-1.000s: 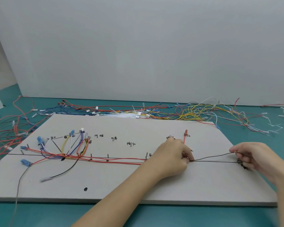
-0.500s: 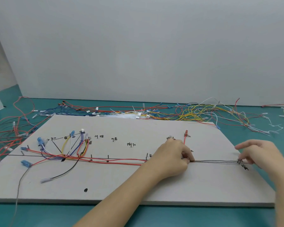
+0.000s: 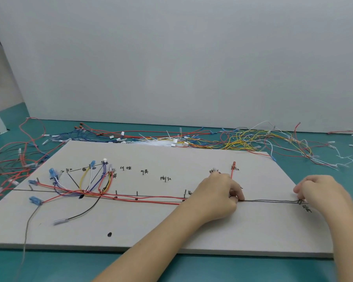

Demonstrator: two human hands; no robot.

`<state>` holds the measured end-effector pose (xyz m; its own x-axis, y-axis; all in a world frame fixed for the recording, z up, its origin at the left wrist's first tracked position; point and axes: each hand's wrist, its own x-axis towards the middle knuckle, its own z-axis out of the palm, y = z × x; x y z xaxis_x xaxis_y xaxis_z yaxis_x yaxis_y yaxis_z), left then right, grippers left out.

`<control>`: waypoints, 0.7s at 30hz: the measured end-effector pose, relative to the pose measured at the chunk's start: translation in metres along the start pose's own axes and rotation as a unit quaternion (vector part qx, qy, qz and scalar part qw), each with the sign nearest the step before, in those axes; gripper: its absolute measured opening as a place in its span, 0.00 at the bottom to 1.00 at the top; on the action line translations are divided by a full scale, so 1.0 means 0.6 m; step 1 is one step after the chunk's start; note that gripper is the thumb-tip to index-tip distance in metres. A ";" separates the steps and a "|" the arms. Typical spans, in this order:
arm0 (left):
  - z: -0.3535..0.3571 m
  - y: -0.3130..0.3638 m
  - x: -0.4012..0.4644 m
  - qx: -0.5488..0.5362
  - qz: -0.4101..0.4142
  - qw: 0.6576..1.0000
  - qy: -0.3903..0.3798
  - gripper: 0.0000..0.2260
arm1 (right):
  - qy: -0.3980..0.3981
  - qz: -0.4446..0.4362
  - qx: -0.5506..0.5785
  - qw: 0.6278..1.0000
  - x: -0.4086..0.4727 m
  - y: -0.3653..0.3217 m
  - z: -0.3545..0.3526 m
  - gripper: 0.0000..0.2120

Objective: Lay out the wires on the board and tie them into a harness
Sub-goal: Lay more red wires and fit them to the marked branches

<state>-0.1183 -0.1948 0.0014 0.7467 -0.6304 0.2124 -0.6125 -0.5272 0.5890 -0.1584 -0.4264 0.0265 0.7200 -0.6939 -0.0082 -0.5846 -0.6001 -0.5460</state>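
1. Pinching the thin dark grey wire (image 3: 270,200) against the flat grey layout board (image 3: 171,226), my left hand (image 3: 216,197) has its fingers curled together on the strand, I judge to anchor it while the far end is dressed.
2. My right hand (image 3: 322,193) sits at the wire's other end, over the small peg (image 3: 299,201) near the board's right edge; its fingers are curled, but I cannot tell whether they grip the wire or only touch it.
3. Between the two hands the wire lies straight along the drawn black line, flat on the board, which suits the marked route.
4. Left of my left hand, the red wires (image 3: 130,198) follow the same line toward the fan of yellow, white, blue and purple leads (image 3: 94,178) on the board's left part.
5. Beyond the board's far edge, loose spare wires (image 3: 253,139) sprawl on the teal table (image 3: 344,267).
6. No ties show yet, so I judge this is routing.
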 end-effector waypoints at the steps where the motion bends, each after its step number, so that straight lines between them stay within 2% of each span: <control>1: 0.001 0.000 0.000 0.006 0.002 1.000 -0.006 0.14 | 0.004 0.001 -0.006 1.000 0.000 -0.001 0.001 0.08; 7: 0.005 0.004 0.004 0.034 0.006 0.998 -0.043 0.17 | 0.055 -0.034 -0.019 0.998 -0.002 -0.006 0.014 0.08; 15: 0.003 0.003 0.005 0.043 0.004 0.998 -0.054 0.17 | 0.031 -0.058 -0.006 0.998 0.002 0.008 0.028 0.07; 21: 0.010 0.018 0.010 0.110 0.013 0.993 -0.043 0.18 | 0.070 -0.065 0.046 0.994 0.003 0.001 0.030 0.07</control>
<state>-0.1218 -0.2080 0.0042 0.7111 -0.6863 0.1526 -0.6798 -0.6158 0.3985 -0.1505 -0.4208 0.0112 0.7248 -0.6649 0.1805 -0.4479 -0.6538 -0.6099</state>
